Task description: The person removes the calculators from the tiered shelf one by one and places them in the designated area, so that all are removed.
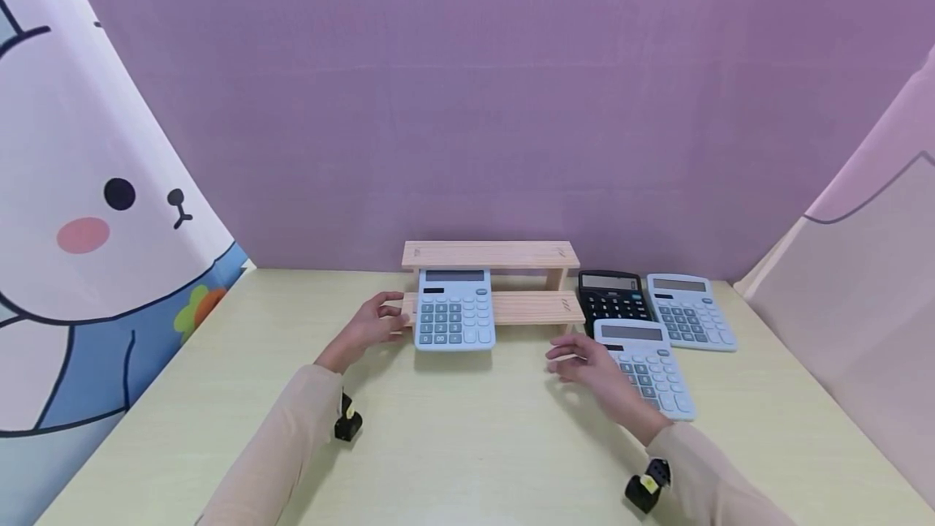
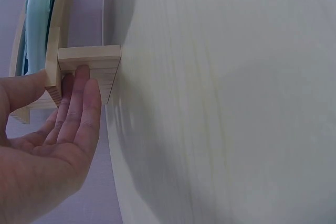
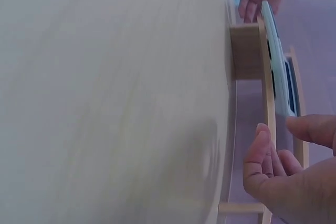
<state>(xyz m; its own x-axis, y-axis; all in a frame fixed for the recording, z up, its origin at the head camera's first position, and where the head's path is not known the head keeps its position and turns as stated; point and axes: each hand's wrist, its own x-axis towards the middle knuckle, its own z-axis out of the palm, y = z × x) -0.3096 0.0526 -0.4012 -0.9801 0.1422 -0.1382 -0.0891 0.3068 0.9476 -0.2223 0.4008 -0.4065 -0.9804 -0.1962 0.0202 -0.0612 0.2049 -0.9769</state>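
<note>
A two-tier wooden stand [image 1: 536, 307] stands on the table by the purple backdrop. One light-blue calculator [image 1: 454, 311] leans on its left half, its lower edge overhanging the lower plank. My left hand [image 1: 375, 323] is at the left end of that plank; in the left wrist view its thumb lies on the plank's edge and its fingers reach underneath, pinching the wood. My right hand [image 1: 588, 368] hovers in front of the stand's right end, fingers loosely bent and holding nothing. Close beside it lies another light-blue calculator [image 1: 668, 384], partly covered by that hand.
Behind the nearer calculator on the right, a black calculator [image 1: 612, 299] and a further light-blue calculator [image 1: 694, 319] lie on the table [image 1: 467, 445]. A cartoon-print cloth [image 1: 109, 291] borders the left side, and a pale cloth [image 1: 862, 307] the right.
</note>
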